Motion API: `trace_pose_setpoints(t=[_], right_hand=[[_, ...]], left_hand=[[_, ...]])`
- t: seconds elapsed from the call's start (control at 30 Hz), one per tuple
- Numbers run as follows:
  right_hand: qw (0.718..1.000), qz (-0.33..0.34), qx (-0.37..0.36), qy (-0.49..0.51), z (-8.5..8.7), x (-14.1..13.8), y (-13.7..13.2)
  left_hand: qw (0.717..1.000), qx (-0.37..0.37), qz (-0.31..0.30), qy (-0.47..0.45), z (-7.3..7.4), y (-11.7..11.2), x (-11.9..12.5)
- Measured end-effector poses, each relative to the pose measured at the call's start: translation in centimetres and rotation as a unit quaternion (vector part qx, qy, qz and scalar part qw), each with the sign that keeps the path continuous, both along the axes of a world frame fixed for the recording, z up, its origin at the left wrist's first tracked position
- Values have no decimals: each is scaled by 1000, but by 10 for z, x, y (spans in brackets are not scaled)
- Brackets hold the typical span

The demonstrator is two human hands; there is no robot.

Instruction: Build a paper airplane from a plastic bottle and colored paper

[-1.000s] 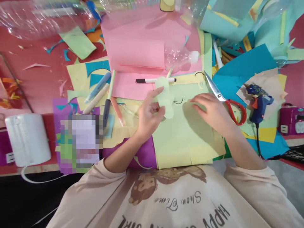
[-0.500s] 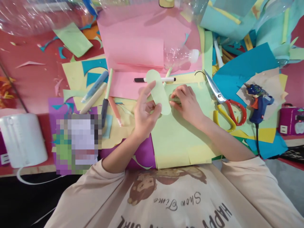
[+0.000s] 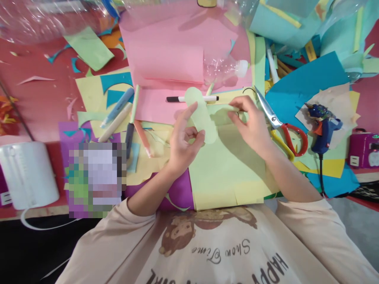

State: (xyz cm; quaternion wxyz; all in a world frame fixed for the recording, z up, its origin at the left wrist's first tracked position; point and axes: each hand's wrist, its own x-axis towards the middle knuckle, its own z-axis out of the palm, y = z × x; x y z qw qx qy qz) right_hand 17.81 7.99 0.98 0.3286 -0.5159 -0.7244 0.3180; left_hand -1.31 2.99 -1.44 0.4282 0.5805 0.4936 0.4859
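My left hand (image 3: 186, 144) pinches a pale green paper strip (image 3: 201, 114) with rounded ends between thumb and fingers. The strip is held tilted above the pale green sheets (image 3: 227, 165) in front of me. To its right, my right hand (image 3: 250, 122) is closed in a pinch on the edge of another pale green paper piece (image 3: 220, 113); how far that piece reaches is hard to make out. Behind the strip lies a capped black-and-white marker (image 3: 173, 99), partly covered by it.
Scissors (image 3: 274, 120) with red and yellow handles lie right of my right hand, and a blue glue gun (image 3: 324, 134) beyond. A pink-wrapped plastic bottle (image 3: 174, 63) lies behind. Markers (image 3: 118, 106) and paper scraps are at left, near a white device (image 3: 28, 173).
My right hand has moved away from the strip, up and to the right, with pale green paper at its fingertips. My left hand has shifted slightly right with the strip.
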Motion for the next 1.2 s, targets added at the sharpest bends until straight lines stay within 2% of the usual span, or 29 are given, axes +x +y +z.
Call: trace_pose_setpoints(t=[0.2, 0.37, 0.6, 0.77, 0.9, 1.07, 1.2], right_hand=[[983, -52, -102, 145, 19, 16, -5], [948, -83, -190, 241, 15, 15, -13], [915, -25, -290, 280, 15, 6, -20], [913, 53, -281, 292, 16, 2, -26], [896, 94, -304, 310, 14, -1, -29], [879, 112, -325, 331, 11, -3, -31], [864, 110, -333, 361, 9, -4, -31]], left_hand=[[997, 43, 0, 63, 2, -2, -1], [985, 95, 17, 140, 1, -3, 0], [965, 175, 20, 197, -4, -3, 2], [960, 189, -4, 207, -2, -2, 3], [958, 193, -19, 213, -2, -5, 2], [963, 167, -40, 209, -5, -8, 1], [959, 175, -44, 216, -6, -8, 1]])
